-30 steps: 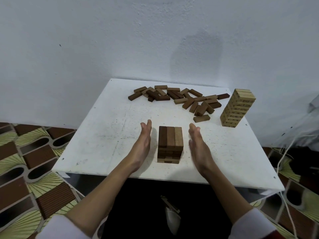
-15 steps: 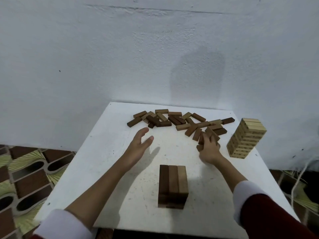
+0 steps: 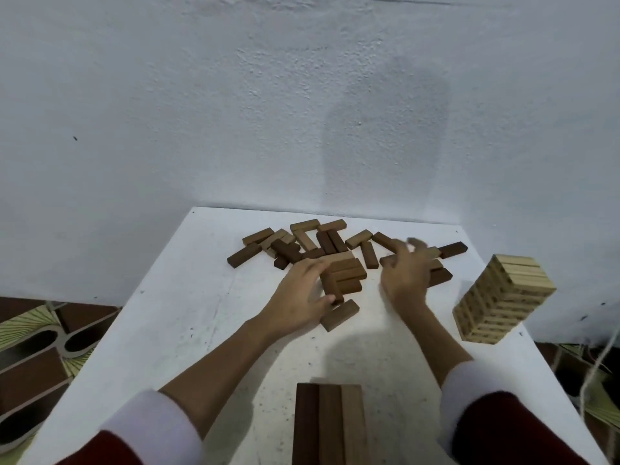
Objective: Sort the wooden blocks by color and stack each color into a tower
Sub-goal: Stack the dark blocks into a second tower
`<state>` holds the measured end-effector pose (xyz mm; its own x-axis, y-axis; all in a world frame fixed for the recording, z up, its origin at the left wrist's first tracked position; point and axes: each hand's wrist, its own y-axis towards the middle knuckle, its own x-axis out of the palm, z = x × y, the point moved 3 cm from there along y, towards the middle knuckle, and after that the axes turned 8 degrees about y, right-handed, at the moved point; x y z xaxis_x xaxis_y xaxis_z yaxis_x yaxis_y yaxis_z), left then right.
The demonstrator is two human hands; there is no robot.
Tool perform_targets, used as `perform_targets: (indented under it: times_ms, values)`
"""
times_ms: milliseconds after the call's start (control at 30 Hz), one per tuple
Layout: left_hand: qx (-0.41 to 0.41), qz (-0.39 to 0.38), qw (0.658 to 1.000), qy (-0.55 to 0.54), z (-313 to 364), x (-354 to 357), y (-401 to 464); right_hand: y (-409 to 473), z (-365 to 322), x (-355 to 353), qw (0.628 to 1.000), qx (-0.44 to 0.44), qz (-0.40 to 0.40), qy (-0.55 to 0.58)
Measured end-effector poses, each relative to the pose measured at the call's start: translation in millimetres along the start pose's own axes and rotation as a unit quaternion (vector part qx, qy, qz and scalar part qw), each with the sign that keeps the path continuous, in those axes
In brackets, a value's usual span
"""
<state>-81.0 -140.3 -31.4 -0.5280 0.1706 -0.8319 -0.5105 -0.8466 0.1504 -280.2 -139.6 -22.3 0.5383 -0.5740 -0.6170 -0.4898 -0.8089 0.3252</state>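
Loose dark and mid-brown blocks [image 3: 303, 243] lie scattered along the far side of the white table [image 3: 174, 330]. My left hand [image 3: 298, 297] grips a small cluster of brown blocks [image 3: 347, 275], thumb on the near side and fingers on the far side. One more brown block [image 3: 339, 315] lies loose just below that thumb. My right hand [image 3: 402, 276] hovers over the right part of the pile, fingers spread and blurred, with nothing seen in it. The short brown tower [image 3: 328, 424] stands at the near edge between my forearms. A tall light-wood tower [image 3: 503, 297] stands at the right.
A white wall rises right behind the table's far edge. Patterned floor tiles [image 3: 40, 350] show at the left, and a pale cord [image 3: 600, 364] hangs off the right side. The light tower stands close to the table's right edge.
My left hand went forward from the open tabletop and took hold of several brown blocks. My right hand opened and shifted slightly right over the pile. The view moved closer to the pile.
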Motion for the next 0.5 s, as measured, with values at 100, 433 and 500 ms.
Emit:
perform_targets:
  times_ms: [100, 433, 500]
  values:
    - [0.055, -0.012, 0.995, 0.083, 3.4, 14.1, 18.6, 36.6, 22.7, 1.3, 0.99, 0.082, 0.049, -0.102]
    - [0.105, -0.058, 0.966, 0.231, 5.4, 54.9, 57.2, 56.3, 59.2, 26.8, 0.965, 0.159, -0.069, -0.198]
    - [0.093, -0.034, 0.975, 0.199, 1.2, 52.4, 53.6, 49.6, 53.3, 33.5, 0.974, 0.121, -0.057, -0.183]
